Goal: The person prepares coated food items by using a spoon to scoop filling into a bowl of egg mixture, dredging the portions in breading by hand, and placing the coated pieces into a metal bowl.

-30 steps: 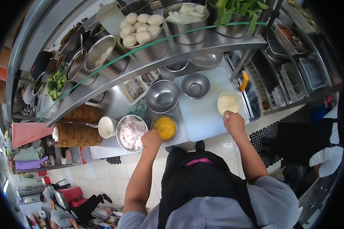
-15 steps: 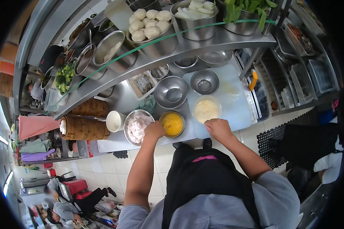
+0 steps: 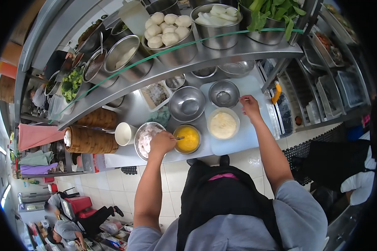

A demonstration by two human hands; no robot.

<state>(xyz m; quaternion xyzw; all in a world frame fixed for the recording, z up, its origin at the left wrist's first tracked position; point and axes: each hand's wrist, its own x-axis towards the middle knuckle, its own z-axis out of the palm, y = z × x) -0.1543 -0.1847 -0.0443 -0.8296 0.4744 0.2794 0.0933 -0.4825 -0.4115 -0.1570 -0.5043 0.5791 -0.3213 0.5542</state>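
My left hand is closed on a thin utensil whose tip reaches the bowl of yellow liquid. That hand covers the right side of the bowl of pinkish-white paste. My right hand is raised over the pale cutting board, with its fingers partly apart and nothing seen in it. A bowl of pale yellow crumbly food rests on the board, left of and below the right hand. Above it stands an empty steel bowl, near the right fingertips.
A larger steel bowl, a green cloth, a white cup and bamboo steamers lie leftward. Overhead, a steel shelf holds pots of dough balls and greens. A co-worker stands at right.
The bowl of pale yellow food has shifted left across the board. My right hand has let go of it and moved up and right. My left hand has lifted slightly, showing the utensil.
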